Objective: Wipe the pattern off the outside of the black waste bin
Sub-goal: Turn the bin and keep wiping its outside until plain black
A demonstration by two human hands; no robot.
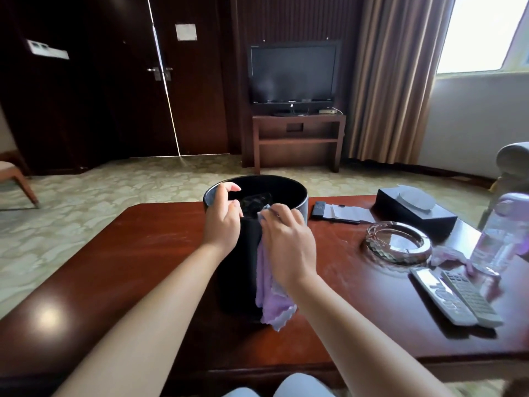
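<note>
Black waste bin sits upright on the bench, roughly centre, near the far edge, mouth open to cam. Dark liner or similar inside, can't tell exactly what.

Left hand: on the near-left rim, fingers curled over the lip into the bin, thumb outside. Gripping the rim.

Right hand: fingers bent round a purple cloth, pressing it against the bin's near outer wall just below the rim. Rest of cloth hangs down the wall w/ bottom corner reaching bench level. The bin wall is in shadow and partly covered by hands + cloth, can't make out any pattern there.

Right of bin on bench, far side: small black remote beside a white paper slip w/ a pen along its near edge. Black tissue box further right. Glass ashtray nearer cam, well apart from bin. Two grey remotes side by side near the right edge, touching. Clear bottle w/ purple cap at far right, a crumpled purple piece at its base.

Bkgd: TV on a wood stand, brown curtains, bright window, dark doors at left, patterned carpet. Person's knees at bottom edge.
</note>
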